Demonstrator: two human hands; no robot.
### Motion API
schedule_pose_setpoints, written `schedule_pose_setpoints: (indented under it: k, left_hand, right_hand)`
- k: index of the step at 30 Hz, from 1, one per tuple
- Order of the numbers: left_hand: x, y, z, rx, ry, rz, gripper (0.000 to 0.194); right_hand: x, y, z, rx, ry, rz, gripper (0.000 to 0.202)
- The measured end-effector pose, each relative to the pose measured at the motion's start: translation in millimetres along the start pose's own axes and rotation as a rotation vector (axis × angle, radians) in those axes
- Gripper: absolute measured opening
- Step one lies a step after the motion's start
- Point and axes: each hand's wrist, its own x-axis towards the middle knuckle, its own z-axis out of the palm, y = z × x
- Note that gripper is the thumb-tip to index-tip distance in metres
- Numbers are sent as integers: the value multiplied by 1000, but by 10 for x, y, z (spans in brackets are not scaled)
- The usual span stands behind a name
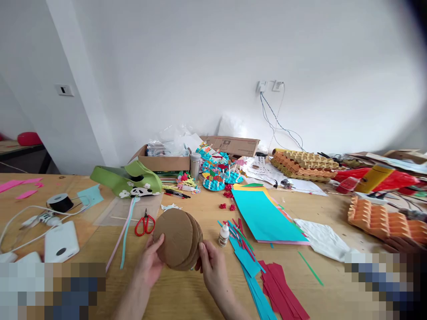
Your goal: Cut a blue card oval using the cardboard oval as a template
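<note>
Left grip (152,262) and right grip (211,261) clasp opposite sides of fanned cardboard discs (175,238) above the tabletop (180,295), toward its near edge; red-handled scissors (139,229) lie left, a white bottle (223,235) stands right.

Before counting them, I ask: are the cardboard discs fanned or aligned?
Fanned: the cardboard discs show staggered edges toward the right hand.

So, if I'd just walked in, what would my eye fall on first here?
Probably the overlapping brown discs, held between the left hand and right hand at the front of the table. The vivid blue sheet would likely come next, lying to their right, with red strips nearer the viewer. On the left, the green panda piece stands out behind the red scissors.
</note>
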Motion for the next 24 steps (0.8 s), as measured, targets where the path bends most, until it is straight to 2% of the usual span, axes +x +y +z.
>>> schedule_pose_setpoints:
  k: [1, 3, 5, 8, 12, 18, 24]
  left_hand:
    - [-3, 29, -34, -37, 10, 11, 33]
    - [31, 133, -126, -99, 47, 41, 32]
    - [107, 278, -253, -155, 77, 71, 31]
    - [245, 459, -468, -318, 76, 102, 36]
    - [373, 448, -650, -381, 14, 104, 46]
    - [405, 319, -692, -476, -152, 135, 41]
    - [258, 353, -561, -530, -294, 91, 43]
  right_hand:
    - [-3, 14, 60, 29, -27, 51, 42]
    - [7, 51, 124, 104, 41, 114, 44]
    - [32, 76, 127, 196, 133, 157, 46]
    - [75, 85, 88, 316, 174, 214, 50]
    - [99, 105, 71, 391, 151, 270, 51]
    - [98, 139, 75, 409, 165, 274, 51]
    - [94, 111, 74, 390, 168, 261, 52]
